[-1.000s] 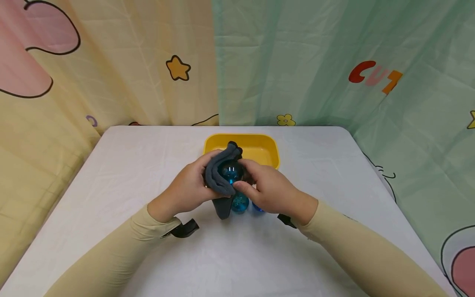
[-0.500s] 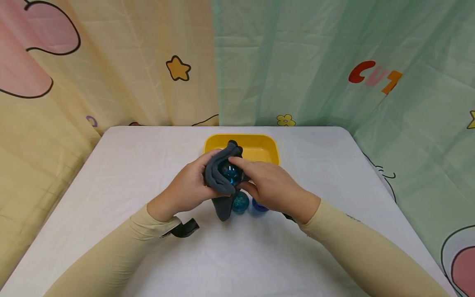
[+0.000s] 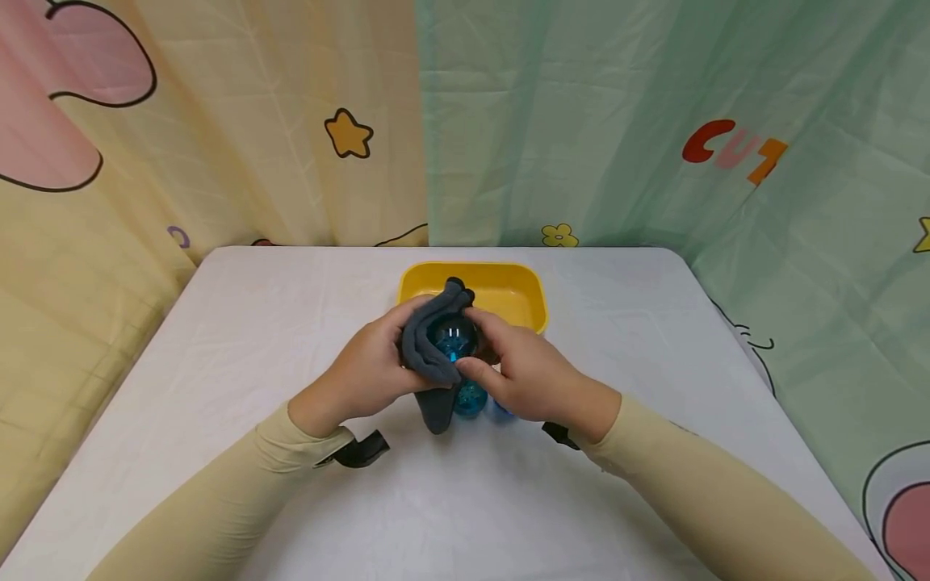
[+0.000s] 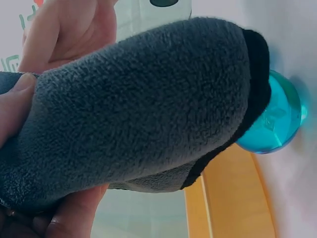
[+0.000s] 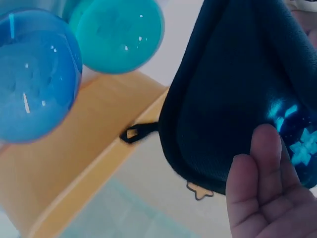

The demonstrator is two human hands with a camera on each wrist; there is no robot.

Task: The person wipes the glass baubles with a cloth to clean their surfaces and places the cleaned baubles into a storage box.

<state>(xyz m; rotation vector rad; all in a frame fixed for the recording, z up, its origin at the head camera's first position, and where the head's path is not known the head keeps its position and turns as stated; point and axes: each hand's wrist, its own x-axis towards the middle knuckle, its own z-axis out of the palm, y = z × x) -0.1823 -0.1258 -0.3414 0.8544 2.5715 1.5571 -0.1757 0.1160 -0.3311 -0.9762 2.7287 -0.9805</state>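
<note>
My left hand (image 3: 366, 363) grips a folded dark grey plush cloth (image 3: 424, 349) with black edging, its lower end hanging down. Cupped in the fold is a clear blue ball (image 3: 454, 337), which my right hand (image 3: 534, 365) holds from the right with thumb and fingers. In the right wrist view a pale star-like shape (image 5: 303, 147) shows inside this ball, and a small black loop (image 5: 139, 133) sticks out from the cloth's edge. Below the hands, a teal ball (image 3: 470, 399) sits on the table beside a deeper blue ball (image 3: 503, 409), mostly hidden by my right hand.
A shallow yellow tray (image 3: 512, 294) stands just beyond the hands, its near left part covered by them. White cloth covers the table (image 3: 291, 290). Patterned curtains (image 3: 581, 121) hang behind and at both sides.
The right hand's thumb and fingers have shifted on the blue ball, up over its top and back to its right side, and the ball has turned slightly. The left hand stays put.
</note>
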